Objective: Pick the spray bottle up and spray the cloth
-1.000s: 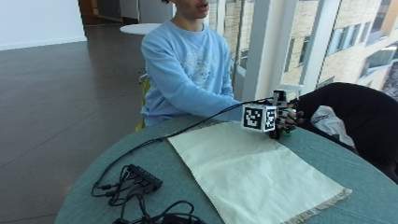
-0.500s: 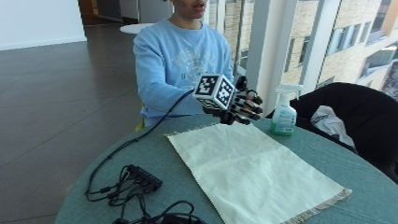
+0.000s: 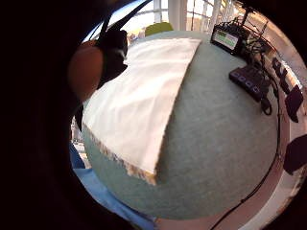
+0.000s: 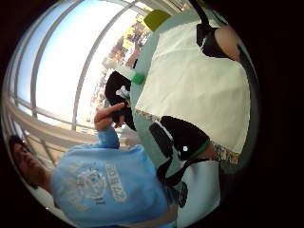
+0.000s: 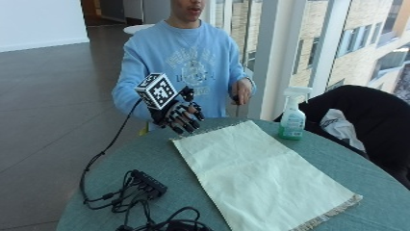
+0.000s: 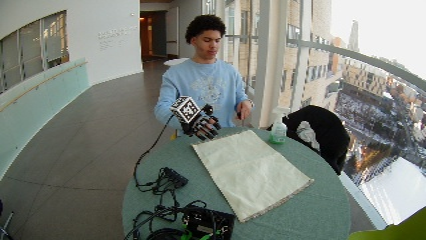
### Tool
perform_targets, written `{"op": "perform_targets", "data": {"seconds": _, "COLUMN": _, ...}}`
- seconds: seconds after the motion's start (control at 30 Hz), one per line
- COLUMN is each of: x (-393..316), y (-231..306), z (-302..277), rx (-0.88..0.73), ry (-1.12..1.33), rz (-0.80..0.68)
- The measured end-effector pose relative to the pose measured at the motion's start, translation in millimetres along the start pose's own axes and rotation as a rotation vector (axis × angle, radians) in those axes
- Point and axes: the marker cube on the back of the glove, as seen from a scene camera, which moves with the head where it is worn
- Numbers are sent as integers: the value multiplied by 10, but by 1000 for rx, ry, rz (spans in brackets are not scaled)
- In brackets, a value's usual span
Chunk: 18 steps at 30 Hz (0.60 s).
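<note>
Gloved hand raised, holding nothing.
The gloved right hand [image 5: 179, 114] hovers above the table [image 5: 128, 159] edge nearest the person, fingers loosely curled, grip released. The spray bottle [image 5: 293, 114] stands beside the cloth [image 5: 256, 171], well apart.

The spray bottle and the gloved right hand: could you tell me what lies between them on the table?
In the outside view, the near end of the cloth lies between the gloved right hand and the spray bottle.

Round green table [image 5: 359, 173] beside tall windows. Black power strip [image 5: 148, 182] with tangled cables [image 5: 160, 219] near table's edge. Black jacket [image 5: 371, 120] draped over chair beyond table.
</note>
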Motion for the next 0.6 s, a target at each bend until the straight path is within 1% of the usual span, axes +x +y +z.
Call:
{"op": "perform_targets", "data": {"seconds": 0.27, "x": 188, "y": 215, "z": -82, "rx": 13, "ry": 53, "rz": -11}}
{"op": "perform_targets", "data": {"seconds": 0.6, "x": 261, "y": 257, "z": -101, "rx": 19, "ry": 64, "rz": 5}}
